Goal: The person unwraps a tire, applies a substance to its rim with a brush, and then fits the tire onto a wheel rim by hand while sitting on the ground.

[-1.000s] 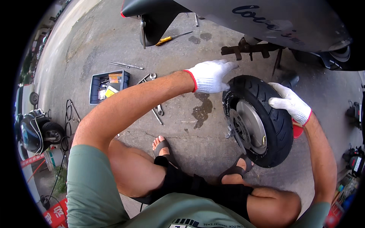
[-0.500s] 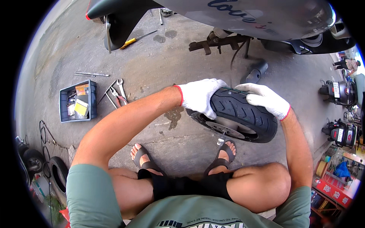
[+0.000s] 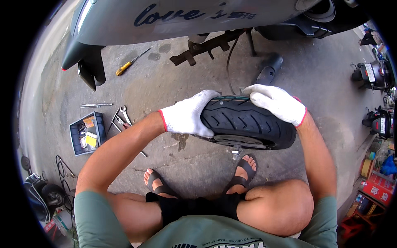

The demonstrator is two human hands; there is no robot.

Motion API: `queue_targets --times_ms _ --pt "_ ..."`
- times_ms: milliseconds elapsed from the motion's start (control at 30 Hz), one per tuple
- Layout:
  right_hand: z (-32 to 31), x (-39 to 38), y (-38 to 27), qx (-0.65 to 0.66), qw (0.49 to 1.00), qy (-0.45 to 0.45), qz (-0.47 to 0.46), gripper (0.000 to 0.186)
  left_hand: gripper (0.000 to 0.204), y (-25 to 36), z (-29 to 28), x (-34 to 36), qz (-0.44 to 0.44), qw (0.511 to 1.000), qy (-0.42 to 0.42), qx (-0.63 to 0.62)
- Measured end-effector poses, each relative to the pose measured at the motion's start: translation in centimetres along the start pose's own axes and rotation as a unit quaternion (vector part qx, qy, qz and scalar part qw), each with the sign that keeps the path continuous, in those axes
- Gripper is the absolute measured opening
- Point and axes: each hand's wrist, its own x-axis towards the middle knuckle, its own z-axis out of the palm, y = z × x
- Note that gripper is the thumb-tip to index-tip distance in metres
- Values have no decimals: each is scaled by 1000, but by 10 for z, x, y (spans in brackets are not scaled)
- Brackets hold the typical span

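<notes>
Between my two white-gloved hands is a scooter wheel with a black treaded tyre [image 3: 248, 118]. Its tread faces up, and part of the metal disc and hub shows along the near side. A silver axle end with a nut [image 3: 235, 153] sticks out toward my feet. My left hand [image 3: 190, 113] wraps the tyre's left side, thumb toward the near edge and fingers over the far edge. My right hand [image 3: 279, 104] is curled over the top right of the tread. The wheel's underside is hidden.
Ahead hangs the grey scooter body [image 3: 182, 20], with a rusty metal bracket [image 3: 206, 47] and a dark cylindrical part [image 3: 271, 68] below. A yellow-handled screwdriver [image 3: 131, 63], a blue parts bin [image 3: 87, 134] and a wrench [image 3: 125, 115] lie left. Parked scooters [image 3: 374, 74] stand right.
The wheel has tipped so that more tread and less of its side shows, and both hands moved with it, slightly left. The scooter body appears further left as the view shifted.
</notes>
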Motion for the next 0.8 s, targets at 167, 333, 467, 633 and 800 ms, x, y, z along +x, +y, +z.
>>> queue_targets --times_ms 167,333,467,633,800 --pt "10 -28 22 281 953 -86 -66 50 104 -10 12 -31 75 996 27 44" --pt "15 -66 50 439 887 -140 -25 66 97 -24 28 -58 102 994 13 23" --pt "31 -94 95 493 869 -33 -31 59 97 -38 42 -78 91 995 16 23" --pt "47 -125 121 423 903 70 36 50 92 -27 43 -73 93 994 31 56" --pt "80 -133 135 376 913 154 34 59 89 -23 40 -70 80 995 22 62"
